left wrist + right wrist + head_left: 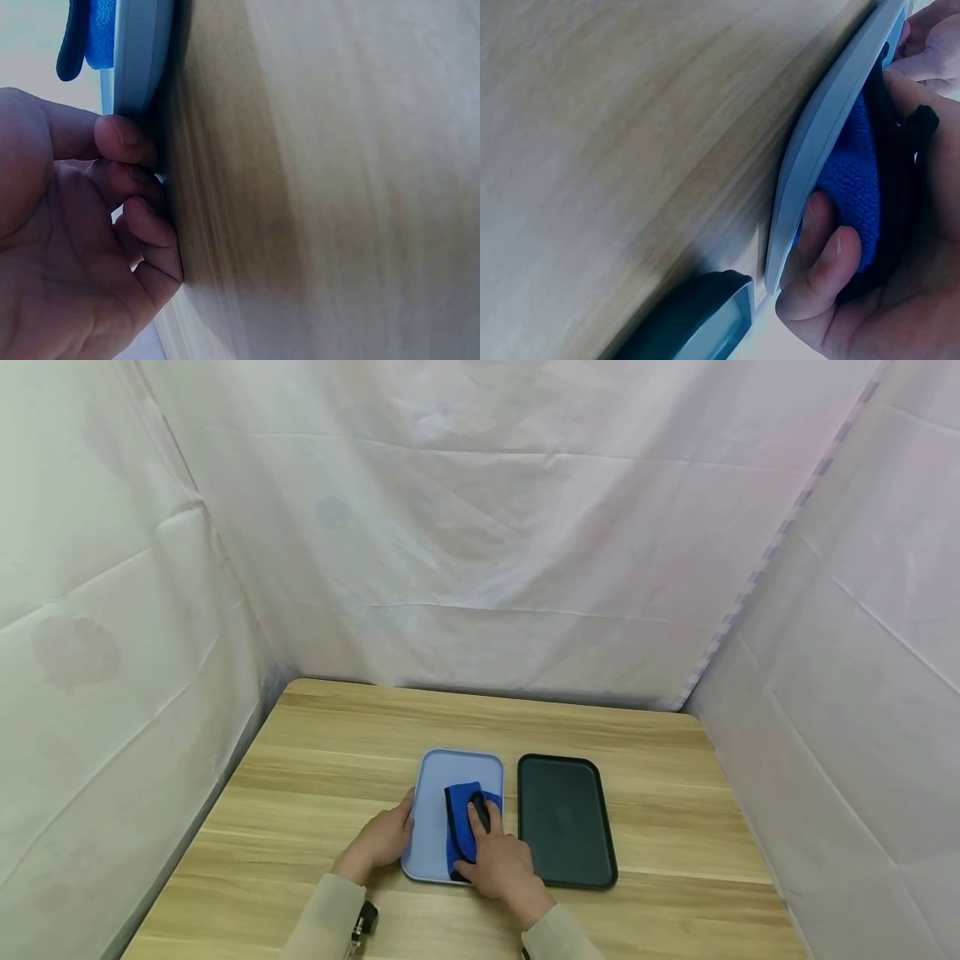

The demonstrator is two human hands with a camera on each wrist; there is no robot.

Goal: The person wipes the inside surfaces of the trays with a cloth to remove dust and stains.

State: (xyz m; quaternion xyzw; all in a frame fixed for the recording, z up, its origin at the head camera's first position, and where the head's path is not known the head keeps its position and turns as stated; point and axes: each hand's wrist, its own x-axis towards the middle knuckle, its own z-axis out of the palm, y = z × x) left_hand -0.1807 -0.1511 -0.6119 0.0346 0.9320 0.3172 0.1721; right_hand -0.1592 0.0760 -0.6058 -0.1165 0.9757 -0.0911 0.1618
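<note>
Held a folded, black-edged blue cloth (461, 817) in the right hand (502, 864) at lower centre, long axis toward frame top; gripped a pale-blue rectangular tray (446, 770) with the left hand (384, 837).

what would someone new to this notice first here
Probably the vivid blue cloth under the right hand, lying on the light blue tray, whose left edge the left hand touches. Next might come the dark green tray, just right of it on the wood-grain table. Pale, creased sheeting also stands out, filling the head view behind the table.
</note>
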